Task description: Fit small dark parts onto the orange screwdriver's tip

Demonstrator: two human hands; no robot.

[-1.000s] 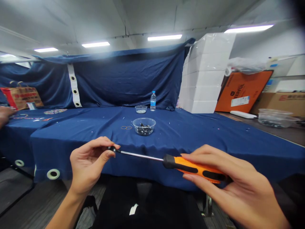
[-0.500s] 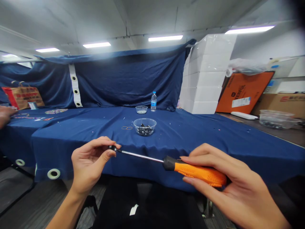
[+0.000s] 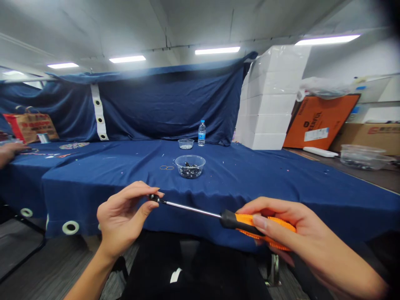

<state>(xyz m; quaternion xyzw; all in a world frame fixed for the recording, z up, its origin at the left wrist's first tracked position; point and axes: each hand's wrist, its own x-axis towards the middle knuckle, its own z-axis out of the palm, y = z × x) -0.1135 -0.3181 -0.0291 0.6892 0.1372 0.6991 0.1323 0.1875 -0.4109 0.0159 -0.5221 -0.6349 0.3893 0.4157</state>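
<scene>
My right hand (image 3: 290, 227) is closed around the orange and black handle of a screwdriver (image 3: 193, 209), its thumb lying along the top of the grip. The metal shaft points left and slightly up. At its tip, my left hand (image 3: 125, 212) pinches a small black part (image 3: 153, 197) between thumb and fingertips; a bit of shiny metal shows on it. The tip meets this part, though its exact seat is too small to make out. Both hands are held in the air before the table's front edge. Beyond them stands a clear bowl (image 3: 190, 171) of small black and silvery pieces.
Two thin rings (image 3: 166, 168) lie left of the bowl on the blue-covered table (image 3: 131, 175). Farther back are a smaller clear bowl (image 3: 186, 144) and a water bottle (image 3: 201, 134). White boxes (image 3: 268, 104) are stacked at right. Another person's hand (image 3: 12, 151) is at far left.
My right hand has rolled the screwdriver handle, the thumb now across its top. The tool and the black part have shifted slightly right and down. The other person's hand reaches farther in.
</scene>
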